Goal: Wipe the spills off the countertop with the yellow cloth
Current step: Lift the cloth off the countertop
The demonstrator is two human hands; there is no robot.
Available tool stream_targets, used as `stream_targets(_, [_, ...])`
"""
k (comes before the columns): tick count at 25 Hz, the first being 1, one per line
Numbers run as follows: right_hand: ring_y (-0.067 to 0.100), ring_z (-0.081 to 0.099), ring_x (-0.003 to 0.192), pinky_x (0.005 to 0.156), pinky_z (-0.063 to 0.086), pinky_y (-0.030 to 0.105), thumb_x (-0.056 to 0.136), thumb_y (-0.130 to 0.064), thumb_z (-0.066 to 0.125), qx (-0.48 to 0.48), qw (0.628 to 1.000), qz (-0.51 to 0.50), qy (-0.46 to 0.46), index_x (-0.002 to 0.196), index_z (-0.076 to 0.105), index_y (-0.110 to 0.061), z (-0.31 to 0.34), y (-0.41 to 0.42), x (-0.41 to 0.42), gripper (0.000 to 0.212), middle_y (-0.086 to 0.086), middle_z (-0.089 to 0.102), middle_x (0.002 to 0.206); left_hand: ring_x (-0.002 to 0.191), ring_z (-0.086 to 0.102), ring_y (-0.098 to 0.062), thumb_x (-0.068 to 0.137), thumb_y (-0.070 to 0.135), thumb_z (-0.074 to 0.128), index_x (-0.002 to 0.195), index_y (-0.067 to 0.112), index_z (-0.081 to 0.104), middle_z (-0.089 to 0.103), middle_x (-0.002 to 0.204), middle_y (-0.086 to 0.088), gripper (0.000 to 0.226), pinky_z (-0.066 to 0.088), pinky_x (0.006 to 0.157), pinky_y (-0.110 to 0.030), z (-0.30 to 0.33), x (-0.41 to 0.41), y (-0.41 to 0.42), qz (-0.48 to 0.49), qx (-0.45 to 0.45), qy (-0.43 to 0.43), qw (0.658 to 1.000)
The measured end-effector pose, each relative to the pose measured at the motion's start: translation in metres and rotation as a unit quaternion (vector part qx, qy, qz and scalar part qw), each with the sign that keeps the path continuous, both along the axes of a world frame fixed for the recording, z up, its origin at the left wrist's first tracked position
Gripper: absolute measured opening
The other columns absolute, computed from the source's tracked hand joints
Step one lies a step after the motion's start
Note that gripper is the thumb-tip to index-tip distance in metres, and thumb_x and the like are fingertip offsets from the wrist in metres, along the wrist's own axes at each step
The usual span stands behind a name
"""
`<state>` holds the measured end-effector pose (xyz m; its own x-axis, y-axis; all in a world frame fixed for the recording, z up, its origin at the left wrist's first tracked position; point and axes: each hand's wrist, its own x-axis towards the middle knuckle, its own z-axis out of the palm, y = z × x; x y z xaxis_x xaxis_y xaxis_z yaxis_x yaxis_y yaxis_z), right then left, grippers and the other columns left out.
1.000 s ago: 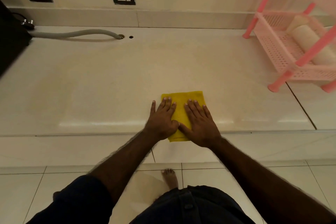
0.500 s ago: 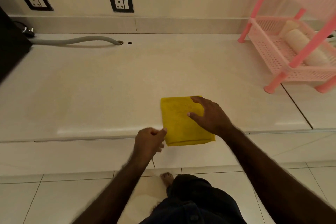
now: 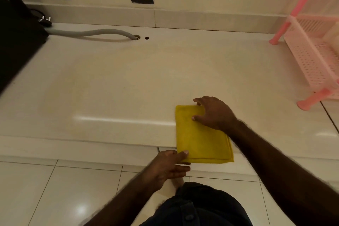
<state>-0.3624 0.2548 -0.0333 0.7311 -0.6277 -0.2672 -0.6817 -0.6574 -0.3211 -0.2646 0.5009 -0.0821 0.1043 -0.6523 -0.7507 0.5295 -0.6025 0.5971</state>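
The folded yellow cloth lies on the cream countertop, its near part hanging over the front edge. My right hand rests on the cloth's far right corner, fingers curled over its top edge and thumb pressing on it. My left hand pinches the cloth's near left corner between thumb and fingers, below the counter edge. I cannot make out any spill on the glossy surface.
A pink plastic rack stands on the counter at the right. A grey hose runs along the back to a hole. A black appliance fills the left. Two wall sockets sit above. White floor tiles lie below.
Both hands lifted off the cloth's middle. The left hand dropped to the near left corner and pinched it; the right hand shifted to the far right corner. The cloth now overhangs the edge more.
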Motion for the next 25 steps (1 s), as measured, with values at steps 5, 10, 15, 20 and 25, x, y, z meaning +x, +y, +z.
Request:
stream_targets(5, [0.019,0.06,0.12,0.101,0.051,0.038,0.081,-0.052,0.085,0.103,0.995,-0.006,-0.006,0.142,0.058,-0.03,-0.004,-0.021,0.011,0.07,-0.005,0.064,0.13,0.106,0.078,-0.028,0.09,0.041,0.078,0.123,0.013,0.069,0.082,0.111,-0.012,0.044,0.061,0.1,-0.045,0.008,0.002,-0.002,-0.049,0.001,-0.016,0.999])
stream_targets(10, [0.013,0.067,0.096,0.081,0.053,0.027,0.084,-0.045,0.087,0.245,0.969,0.04,0.004,0.112,0.072,-0.03,0.003,-0.046,0.017,0.035,-0.008,0.073,0.109,0.107,0.077,-0.027,0.092,0.033,0.077,0.122,0.017,0.073,0.081,0.116,-0.009,0.035,0.06,0.102,-0.046,0.031,0.016,-0.007,-0.069,-0.003,-0.036,0.997])
stream_targets(15, [0.006,0.069,0.076,0.064,0.052,0.024,0.089,-0.034,0.084,0.383,0.913,-0.086,-0.111,0.098,0.074,-0.029,0.013,-0.065,0.009,0.015,-0.006,0.077,0.098,0.117,0.073,-0.026,0.093,0.039,0.071,0.131,0.019,0.071,0.076,0.129,-0.005,0.042,0.059,0.104,-0.041,0.059,0.063,-0.022,-0.091,-0.065,-0.023,0.994])
stream_targets(20, [0.003,0.074,0.07,0.049,0.047,0.019,0.096,-0.03,0.075,0.463,0.848,-0.166,-0.198,0.118,0.075,-0.026,0.028,-0.098,0.009,0.023,-0.004,0.083,0.103,0.122,0.071,-0.031,0.099,0.031,0.061,0.138,0.014,0.064,0.073,0.135,-0.011,0.043,0.062,0.097,-0.039,0.072,0.113,-0.08,0.006,-0.125,-0.036,0.991])
stream_targets(25, [0.022,0.079,0.108,0.085,0.064,0.034,0.096,-0.028,0.073,0.445,0.803,-0.252,-0.307,0.123,0.076,-0.023,0.03,-0.143,0.023,0.027,0.002,0.081,0.122,0.103,0.077,-0.032,0.084,0.032,0.071,0.13,0.014,0.065,0.076,0.126,-0.017,0.05,0.064,0.083,-0.043,0.073,0.143,-0.169,0.073,-0.109,-0.075,0.988])
